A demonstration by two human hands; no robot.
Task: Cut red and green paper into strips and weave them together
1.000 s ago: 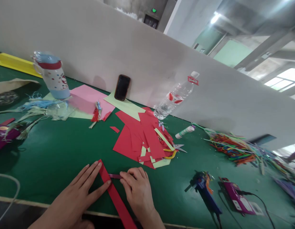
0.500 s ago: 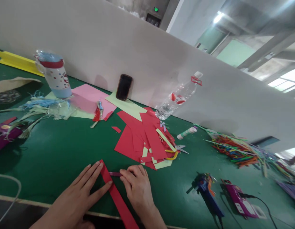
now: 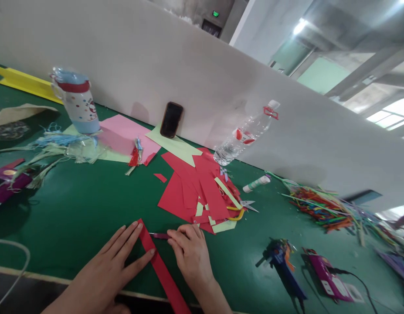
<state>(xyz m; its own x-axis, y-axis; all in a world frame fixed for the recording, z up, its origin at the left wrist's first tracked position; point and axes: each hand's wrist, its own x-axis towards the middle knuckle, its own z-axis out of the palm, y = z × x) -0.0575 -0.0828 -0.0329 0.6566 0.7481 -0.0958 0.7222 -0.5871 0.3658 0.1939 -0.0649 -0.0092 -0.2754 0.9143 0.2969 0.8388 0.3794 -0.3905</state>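
A long red paper strip (image 3: 162, 270) lies on the green table (image 3: 74, 209), running from near the middle to the front edge. My left hand (image 3: 117, 261) lies flat with fingers stretched out, pressing the strip's upper left edge. My right hand (image 3: 190, 255) is curled just right of the strip, fingers pinched on a small dark purple piece (image 3: 159, 236) that touches the strip.
Red and pale green paper sheets (image 3: 195, 187) with scissors (image 3: 246, 205) lie ahead. Further back: phone (image 3: 171, 120), plastic bottle (image 3: 244, 135), glue stick (image 3: 256, 183), spotted cup (image 3: 78, 104), tassels (image 3: 54, 146). Right: a glue gun (image 3: 282, 261), coloured strips (image 3: 322, 207).
Both hands stay on the strip. The right hand has shifted slightly up and right along the purple piece; the view has tilted a little.
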